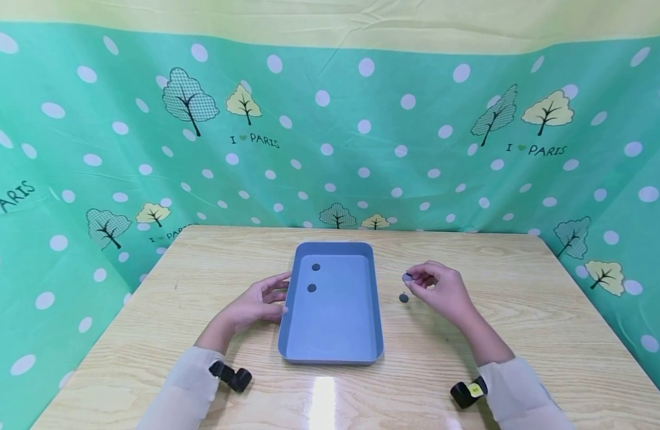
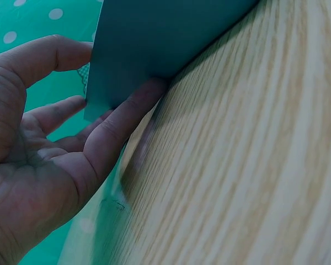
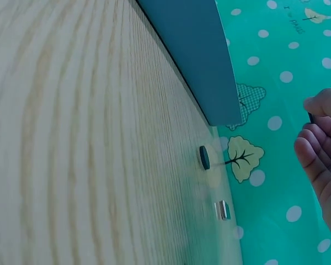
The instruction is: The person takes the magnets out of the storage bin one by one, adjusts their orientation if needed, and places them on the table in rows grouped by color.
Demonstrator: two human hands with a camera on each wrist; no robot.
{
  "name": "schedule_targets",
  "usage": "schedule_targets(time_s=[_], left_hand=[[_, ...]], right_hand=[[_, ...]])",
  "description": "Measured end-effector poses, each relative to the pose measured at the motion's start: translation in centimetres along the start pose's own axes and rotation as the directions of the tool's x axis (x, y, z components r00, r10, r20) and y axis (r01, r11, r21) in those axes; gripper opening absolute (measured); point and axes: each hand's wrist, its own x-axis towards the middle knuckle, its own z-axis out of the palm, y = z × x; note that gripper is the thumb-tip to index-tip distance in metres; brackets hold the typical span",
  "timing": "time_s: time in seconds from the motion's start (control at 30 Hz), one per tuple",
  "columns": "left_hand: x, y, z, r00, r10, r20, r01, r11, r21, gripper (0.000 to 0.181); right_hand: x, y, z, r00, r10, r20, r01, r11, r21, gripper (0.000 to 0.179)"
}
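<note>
A shallow blue-grey rectangular tray (image 1: 335,325) lies on the table, holding two small dark discs: one disc (image 1: 316,267) farther back, the other disc (image 1: 312,288) nearer. My left hand (image 1: 257,304) is at the tray's left side, its loosely extended fingers (image 2: 124,113) touching the outer wall and rim. To the right of the tray, my right hand (image 1: 439,292) pinches a small flat disc (image 1: 407,278) between thumb and fingertips, raised over the table. Below it another dark disc (image 1: 403,297) rests on the tabletop. The right wrist view shows a further small shiny piece (image 3: 225,210) there.
The wood-grain table (image 1: 523,286) reaches back to a green dotted curtain (image 1: 362,149) that also hangs along both sides. A black camera is strapped to each wrist, the left camera (image 1: 235,377) and the right camera (image 1: 466,393).
</note>
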Motion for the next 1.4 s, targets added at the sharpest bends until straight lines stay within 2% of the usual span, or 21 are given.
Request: schedule_targets(time_s=[0.53, 0.87, 0.97, 1.17, 1.4], left_hand=[[0.0, 0.0, 0.0, 1.0, 0.003, -0.001, -0.003, 1.0, 0.013, 0.086], [0.0, 0.1, -0.1, 1.0, 0.009, 0.004, -0.009, 1.0, 0.017, 0.086], [0.0, 0.0, -0.1, 1.0, 0.008, 0.003, -0.008, 1.0, 0.018, 0.086], [0.1, 0.0, -0.2, 1.0, 0.01, 0.002, -0.01, 1.0, 0.021, 0.086], [0.0, 0.0, -0.1, 1.0, -0.001, -0.003, 0.001, 1.0, 0.025, 0.086]], right_hand=[[-1.0, 2.1, -1.3, 0.999, 0.049, 0.013, -0.049, 0.999, -0.012, 0.016], [-1.4, 3.3, -2.0, 0.988, 0.133, 0.072, -0.128, 0.989, -0.069, 0.014], [-1.5, 3.7, -2.2, 0.98, 0.161, 0.119, -0.153, 0.986, -0.072, 0.013], [-1.5, 4.4, -2.2, 0.947, 0.224, 0.228, -0.211, 0.974, -0.08, 0.015], [-1.4, 5.1, -1.9, 0.925, 0.259, 0.279, -0.225, 0.963, -0.148, 0.01]])
